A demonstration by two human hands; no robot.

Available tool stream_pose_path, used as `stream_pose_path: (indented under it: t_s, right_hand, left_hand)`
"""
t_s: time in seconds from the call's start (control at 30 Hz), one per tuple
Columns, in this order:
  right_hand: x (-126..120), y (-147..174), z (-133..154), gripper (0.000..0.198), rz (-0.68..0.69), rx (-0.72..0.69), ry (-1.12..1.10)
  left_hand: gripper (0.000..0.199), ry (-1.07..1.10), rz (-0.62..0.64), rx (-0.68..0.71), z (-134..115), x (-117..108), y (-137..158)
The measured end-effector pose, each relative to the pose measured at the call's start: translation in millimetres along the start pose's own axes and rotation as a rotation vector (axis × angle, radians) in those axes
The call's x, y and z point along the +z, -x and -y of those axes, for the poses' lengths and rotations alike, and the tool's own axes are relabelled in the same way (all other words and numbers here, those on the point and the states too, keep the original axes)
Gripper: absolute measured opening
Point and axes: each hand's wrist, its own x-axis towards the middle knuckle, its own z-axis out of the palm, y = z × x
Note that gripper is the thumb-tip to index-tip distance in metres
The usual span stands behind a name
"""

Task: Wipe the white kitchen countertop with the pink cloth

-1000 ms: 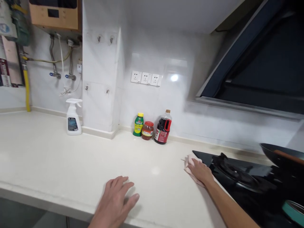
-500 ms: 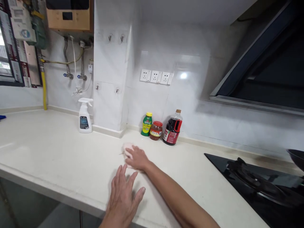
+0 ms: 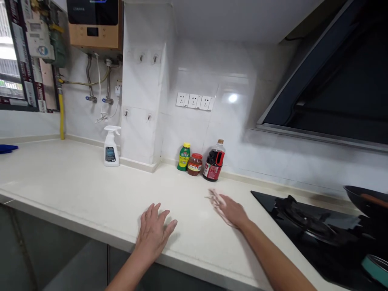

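Note:
My right hand (image 3: 235, 211) presses a pale pinkish cleaning cloth (image 3: 216, 199) onto the white countertop (image 3: 100, 202), in front of the dark sauce bottle; both are somewhat blurred. Part of the cloth is hidden beneath the palm. My left hand (image 3: 155, 228) is near the counter's front edge with its fingers spread and nothing in it. Behind them, against the wall, stand a green bottle with a yellow cap (image 3: 183, 157), a red-lidded jar (image 3: 195, 165) and a large dark sauce bottle with a red label (image 3: 214, 161).
A white spray bottle (image 3: 111, 147) stands by the pillar. To the right lies a black gas stove (image 3: 306, 220) with a wok (image 3: 363, 202) at its back, below the range hood (image 3: 333, 89). A blue cloth (image 3: 7, 148) lies at the far left.
My right hand has slid the cloth to the right along the counter, from below the green bottle to below the sauce bottle. My left hand stays open; the view has shifted slightly right.

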Motion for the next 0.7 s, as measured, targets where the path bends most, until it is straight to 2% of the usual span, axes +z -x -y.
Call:
stream_pose_path:
  t_s: [0.07, 0.17, 0.27, 0.33, 0.4, 0.47, 0.6, 0.7]
  right_hand:
    - [-2.0, 25.8, -48.2, 0.059, -0.009, 0.122, 0.058]
    - [0.1, 70.8, -101.0, 0.056, -0.018, 0.194, 0.131]
    - [9.7, 107.8, -122.9, 0.051, -0.054, 0.168, 0.198]
    - [17.4, 124.2, -116.3, 0.052, -0.109, 0.179, 0.216]
    - [22.7, 134.4, -90.9, 0.06, -0.152, 0.236, 0.197]
    - [24.0, 138.9, -48.3, 0.068, -0.135, 0.259, 0.154]
    - [19.8, 131.0, 61.4, 0.066, -0.043, 0.065, 0.019]
    - [18.9, 115.7, 128.7, 0.064, -0.032, -0.104, -0.256]
  left_hand:
    - [0.041, -0.004, -0.002, 0.004, 0.3, -0.4, -0.1]
    - [0.042, -0.018, -0.003, 0.029, 1.3, 0.5, 0.0]
    - [0.042, -0.02, 0.006, 0.066, 1.0, 0.9, -1.1]
    - [0.042, -0.007, 0.014, 0.087, -0.2, 0.4, -2.9]
    - [0.04, 0.007, 0.021, 0.106, -1.8, -0.3, -4.9]
    - [0.039, 0.013, 0.017, 0.121, -3.4, -1.2, -6.3]
    - [0.037, 0.02, -0.015, 0.147, -5.4, -3.5, -5.8]
    - [0.033, 0.061, -0.02, 0.16, -3.3, -6.3, -3.9]
